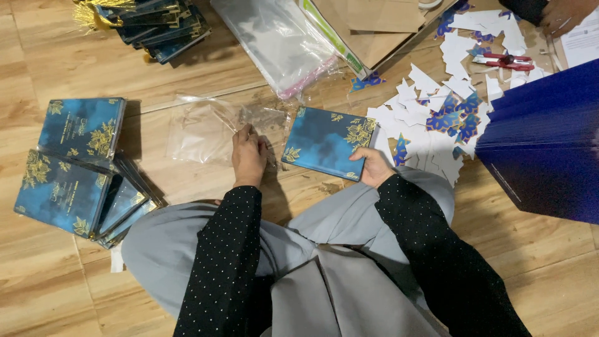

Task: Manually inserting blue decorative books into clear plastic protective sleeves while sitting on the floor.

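Note:
My right hand (372,167) grips the lower right corner of a blue card with gold flower corners (326,142), held just above the wooden floor. My left hand (248,155) pinches the edge of a clear plastic sleeve (201,129) that lies flat on the floor to the card's left. Both arms wear black dotted sleeves, and my grey-clad knees are below the hands.
Stacks of matching blue cards lie at left (65,168) and top left (156,25). A pile of clear sleeves (274,37), brown envelopes (374,25), paper cut-outs (437,112), red scissors (504,61) and a dark blue stack (543,143) lie around. Another person's hand (564,14) is at top right.

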